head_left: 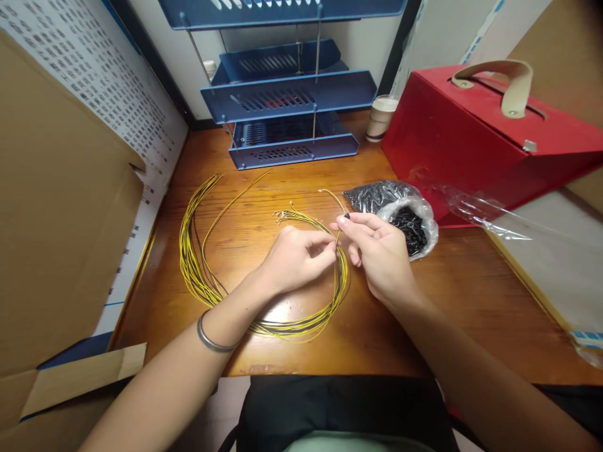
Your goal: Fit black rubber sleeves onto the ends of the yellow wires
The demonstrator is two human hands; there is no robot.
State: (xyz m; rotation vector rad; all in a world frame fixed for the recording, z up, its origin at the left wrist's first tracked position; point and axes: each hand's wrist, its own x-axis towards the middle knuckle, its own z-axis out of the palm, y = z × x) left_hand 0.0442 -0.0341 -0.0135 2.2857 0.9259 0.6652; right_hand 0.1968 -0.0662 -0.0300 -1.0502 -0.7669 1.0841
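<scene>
Between finger and thumb, my left hand [301,258] pinches a yellow wire just below my right hand. My right hand [379,251] grips a small black piece [347,216] at the wire, whose yellow end [333,195] with a small tip curves up beyond the fingers. Whether the piece sits around the wire or beside it, I cannot tell. Below both hands a loose coil of yellow and black wires [301,328] lies on the table, its near ends bunched with small metal tips. Right of my right hand stands an opened clear plastic bag [431,216] full of small black pieces [409,231].
A blue tiered tray rack [292,94] stands at the back of the wooden table [188,351]. Behind the bag are a red box [471,138] with a beige handle and a paper cup [382,118]. Cardboard [56,188] rises at the left.
</scene>
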